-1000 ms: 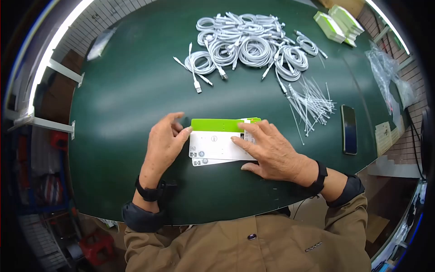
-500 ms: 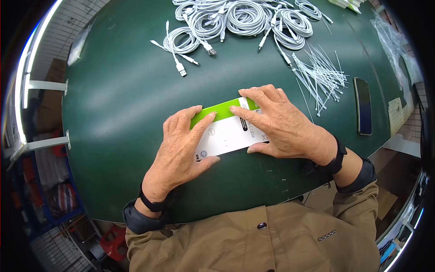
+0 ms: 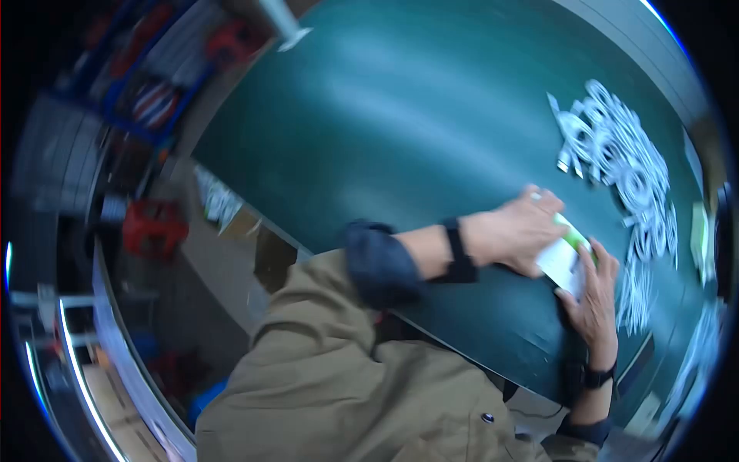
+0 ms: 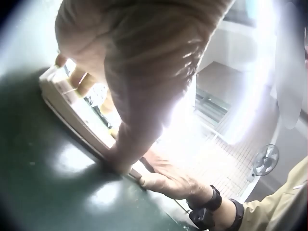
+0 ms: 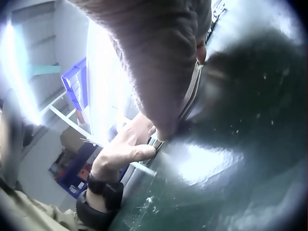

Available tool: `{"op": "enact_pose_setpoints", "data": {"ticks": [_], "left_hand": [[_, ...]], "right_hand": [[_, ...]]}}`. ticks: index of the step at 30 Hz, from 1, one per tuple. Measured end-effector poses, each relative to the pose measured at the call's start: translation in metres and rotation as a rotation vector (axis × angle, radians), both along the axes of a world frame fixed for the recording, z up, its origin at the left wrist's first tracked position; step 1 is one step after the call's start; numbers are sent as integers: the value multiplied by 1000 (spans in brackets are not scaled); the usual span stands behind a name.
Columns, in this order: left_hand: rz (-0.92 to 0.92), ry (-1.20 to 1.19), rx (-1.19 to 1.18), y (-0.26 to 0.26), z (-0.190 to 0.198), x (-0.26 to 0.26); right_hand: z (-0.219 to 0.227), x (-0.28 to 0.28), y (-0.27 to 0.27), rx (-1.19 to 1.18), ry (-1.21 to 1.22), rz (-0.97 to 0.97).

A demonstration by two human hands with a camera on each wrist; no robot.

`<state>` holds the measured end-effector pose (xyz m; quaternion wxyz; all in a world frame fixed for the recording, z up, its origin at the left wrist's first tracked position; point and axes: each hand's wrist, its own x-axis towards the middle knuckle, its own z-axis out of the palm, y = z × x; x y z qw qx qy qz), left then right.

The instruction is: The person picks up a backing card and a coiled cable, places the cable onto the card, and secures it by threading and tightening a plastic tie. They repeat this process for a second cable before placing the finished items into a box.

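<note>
A small stack of flat white-and-green cable packages (image 3: 559, 262) lies low over the green table, between both hands. My left hand (image 3: 516, 231) grips its left end, fingers over the far edge and thumb at the near one. At the other end my right hand (image 3: 594, 296) holds it between thumb and fingers. From the left wrist, the layered edge of the packages (image 4: 72, 114) shows close over the tabletop, and the right hand (image 4: 168, 180) meets its far end. In the right wrist view, the back of the right hand covers most of the packages (image 5: 193, 89).
Coiled white cables (image 3: 635, 185) form a pile at the right of the table (image 3: 431, 115). White cable ties (image 3: 635, 296) lie below them, near a dark phone (image 3: 636, 360). Green-and-white boxes (image 3: 699, 239) stand at the far right. A red stool (image 3: 154, 229) is left, off the table.
The head view has swung left, so table and hands appear rotated and farther right. The left hand, earlier beside the packages with its fingers apart, has come onto them; both hands now hold the ends.
</note>
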<state>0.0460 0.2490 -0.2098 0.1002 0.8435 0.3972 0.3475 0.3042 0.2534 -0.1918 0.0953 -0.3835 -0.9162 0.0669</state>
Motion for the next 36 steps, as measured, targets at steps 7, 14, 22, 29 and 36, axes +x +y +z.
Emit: {"op": "enact_pose_setpoints", "data": {"ticks": [7,14,22,29,36], "left_hand": [[220,-345,202,-8,17,81],[390,-353,265,-23,22,134],[300,-364,161,-18,20,116],[211,-450,75,-13,19,78],[149,-479,-179,33,39,-16]], "right_hand": [[-31,57,0,65,-141,5],[-14,97,-5,-11,-191,-42],[-3,68,4,-39,-184,-22],[6,25,-6,-75,-91,-16],[30,-4,-11,-150,67,-143]]}}
